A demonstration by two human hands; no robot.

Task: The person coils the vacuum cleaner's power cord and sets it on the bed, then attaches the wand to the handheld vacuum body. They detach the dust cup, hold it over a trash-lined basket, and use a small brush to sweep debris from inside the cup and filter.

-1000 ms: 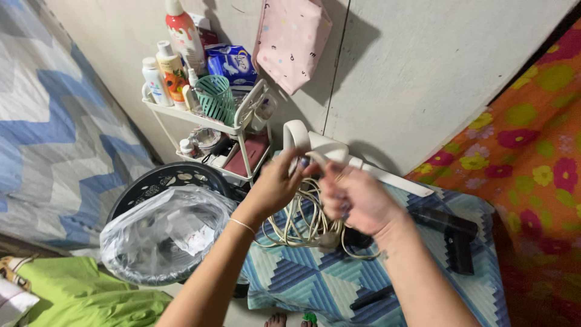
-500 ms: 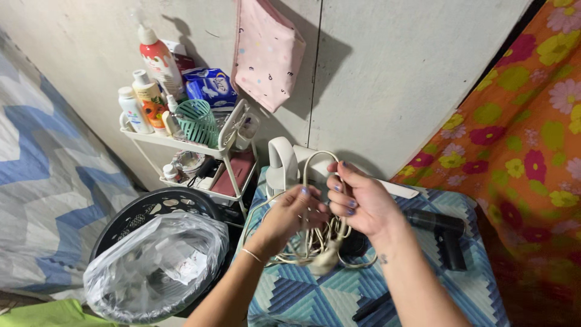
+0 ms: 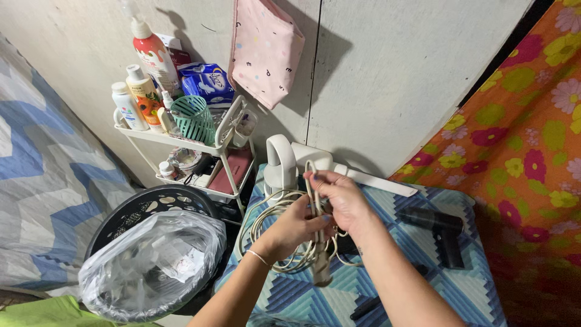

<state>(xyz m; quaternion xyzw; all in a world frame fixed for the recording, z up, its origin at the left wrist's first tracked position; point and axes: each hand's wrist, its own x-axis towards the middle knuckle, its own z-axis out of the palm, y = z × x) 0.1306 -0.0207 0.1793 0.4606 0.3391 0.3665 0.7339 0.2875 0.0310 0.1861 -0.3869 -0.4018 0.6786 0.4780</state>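
My left hand grips the coiled white cord; my right hand pinches a loop of it above the patterned cloth, near the white handheld vacuum.

We find little open room around our left hand and right hand, which meet over the patterned tabletop with the looped white cord hanging between them. Just behind them the white handheld vacuum blocks the way to the wall. To the left, the white shelf rack, crowded with bottles, stands close against the tabletop's edge, and below it the bag-lined bin fills the floor gap. To the right, the black hair dryer lies across the cloth; between it and our right forearm a strip of cloth stays bare. The flowered curtain closes off the far right.
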